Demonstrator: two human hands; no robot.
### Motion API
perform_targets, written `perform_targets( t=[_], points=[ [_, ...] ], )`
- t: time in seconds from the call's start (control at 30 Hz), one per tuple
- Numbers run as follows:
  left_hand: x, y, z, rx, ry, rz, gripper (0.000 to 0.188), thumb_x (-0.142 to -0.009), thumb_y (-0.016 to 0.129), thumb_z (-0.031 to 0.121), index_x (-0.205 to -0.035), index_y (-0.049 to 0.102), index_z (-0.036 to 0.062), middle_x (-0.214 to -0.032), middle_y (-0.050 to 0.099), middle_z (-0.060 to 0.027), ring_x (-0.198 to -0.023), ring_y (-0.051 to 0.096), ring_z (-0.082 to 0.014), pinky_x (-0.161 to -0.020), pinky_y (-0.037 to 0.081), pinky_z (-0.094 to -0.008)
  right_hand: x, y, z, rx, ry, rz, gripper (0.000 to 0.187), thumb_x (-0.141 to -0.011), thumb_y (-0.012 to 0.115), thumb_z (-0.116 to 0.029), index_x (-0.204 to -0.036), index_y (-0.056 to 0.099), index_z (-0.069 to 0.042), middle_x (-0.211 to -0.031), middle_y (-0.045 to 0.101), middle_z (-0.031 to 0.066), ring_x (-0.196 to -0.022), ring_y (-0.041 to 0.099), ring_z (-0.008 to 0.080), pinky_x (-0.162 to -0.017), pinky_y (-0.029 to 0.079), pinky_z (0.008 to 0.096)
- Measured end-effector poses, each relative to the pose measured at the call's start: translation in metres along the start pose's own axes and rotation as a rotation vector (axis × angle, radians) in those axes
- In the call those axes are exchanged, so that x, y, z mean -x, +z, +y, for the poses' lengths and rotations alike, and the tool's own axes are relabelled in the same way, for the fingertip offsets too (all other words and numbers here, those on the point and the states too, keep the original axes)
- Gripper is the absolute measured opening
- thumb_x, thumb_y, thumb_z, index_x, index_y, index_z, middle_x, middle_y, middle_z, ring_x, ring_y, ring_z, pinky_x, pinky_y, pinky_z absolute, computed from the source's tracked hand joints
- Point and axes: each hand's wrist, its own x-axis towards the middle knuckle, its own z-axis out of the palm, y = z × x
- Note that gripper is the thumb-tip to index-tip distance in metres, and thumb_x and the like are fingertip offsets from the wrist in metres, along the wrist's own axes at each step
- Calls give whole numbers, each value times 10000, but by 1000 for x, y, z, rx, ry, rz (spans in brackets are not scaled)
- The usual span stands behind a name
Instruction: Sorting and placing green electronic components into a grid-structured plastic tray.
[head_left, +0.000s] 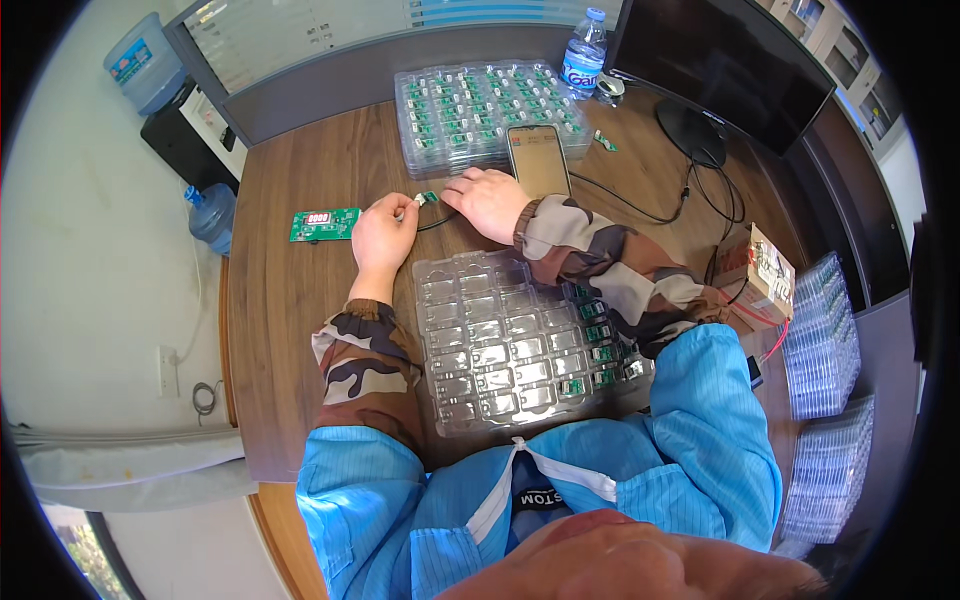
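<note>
My left hand pinches the white connector end of a small green circuit board just above the table. Close to the board's other end is my right hand, its fingers bent and drawn together; whatever is under the fingertips is hidden. A black cable runs between the two hands and passes beneath the right one. Beside my left hand lies a larger green board with a lit red digit display. Nearer to me, a clear plastic tray has several small green boards in its right-hand pockets and bare pockets on the left.
A stack of clear trays filled with green boards stands at the back, with a phone leaning against it. Behind are a water bottle and a monitor. A cardboard box and more stacked trays are at right.
</note>
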Motion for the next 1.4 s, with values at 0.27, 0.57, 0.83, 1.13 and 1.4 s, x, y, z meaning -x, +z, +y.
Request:
perform_targets(
  t=[0.27,0.57,0.83,1.13,1.4],
  points=[
    [-1,-7,-1,-7,-23,-9,147,-754,618,238,-725,620,95,-652,591,-75,-606,574,-258,-538,436,-367,-8,1,-3,65,-9,-75,111,-735,499,-147,-716,597,-98,-773,590,19,-806,572,195,-663,463,315],
    [-6,1,-8,-17,15,-97,189,-790,586,266,-821,636,86,-764,634,-118,-712,612,-294,-630,469,-358,22,-85,5,-271,101,16,96,-750,541,-152,-793,589,-81,-810,542,72,-748,574,252,-647,479,358],
    [-4,0,-16,50,151,-88,179,-810,596,183,-779,598,7,-600,549,-52,-546,476,-125,-543,415,-286,168,-169,10,-823,333,220,117,-803,565,-98,-881,597,-17,-844,596,87,-754,596,213,-667,484,307],
    [-11,-6,-31,16,175,-115,200,-834,567,193,-790,593,0,-658,562,-37,-588,479,-126,-565,403,-270,355,-230,-20,-519,855,324,120,-754,572,-45,-866,593,-9,-831,582,97,-742,597,223,-677,490,308],
    [-13,-4,-35,40,193,-123,206,-829,568,182,-774,581,-16,-640,549,-38,-581,475,-125,-559,400,-268,474,-300,32,291,1241,523,110,-748,545,-42,-840,604,-27,-853,604,140,-797,592,303,-723,480,358]
  ],
)
